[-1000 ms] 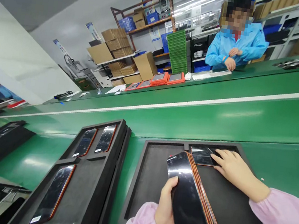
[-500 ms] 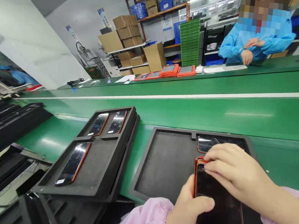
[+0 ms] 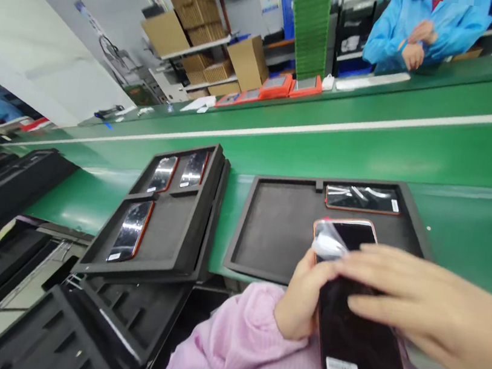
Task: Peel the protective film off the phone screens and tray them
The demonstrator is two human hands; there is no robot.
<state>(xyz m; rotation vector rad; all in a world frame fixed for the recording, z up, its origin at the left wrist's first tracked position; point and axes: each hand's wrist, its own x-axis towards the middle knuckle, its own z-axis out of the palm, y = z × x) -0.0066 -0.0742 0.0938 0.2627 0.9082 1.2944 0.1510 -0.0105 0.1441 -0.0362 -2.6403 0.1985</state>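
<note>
My left hand (image 3: 303, 296) is closed around the edge of a stack of dark phones with orange rims (image 3: 353, 334), held over the near side of a black foam tray (image 3: 276, 231). My right hand (image 3: 417, 300) reaches across the top phone, its fingers pinching a clear protective film (image 3: 327, 243) that lifts off the upper corner. One phone (image 3: 362, 198) lies in the tray's far slot.
A second black foam tray (image 3: 183, 237) at the left holds three phones. More empty trays (image 3: 70, 331) are stacked below it. The green conveyor belt (image 3: 370, 147) runs behind. A person in a blue coat (image 3: 426, 26) stands across it, near orange trays (image 3: 290, 85).
The stack of phones came closer and tilted flatter. My right hand moved from the phone in the tray to the top phone of the stack and is pulling its film up.
</note>
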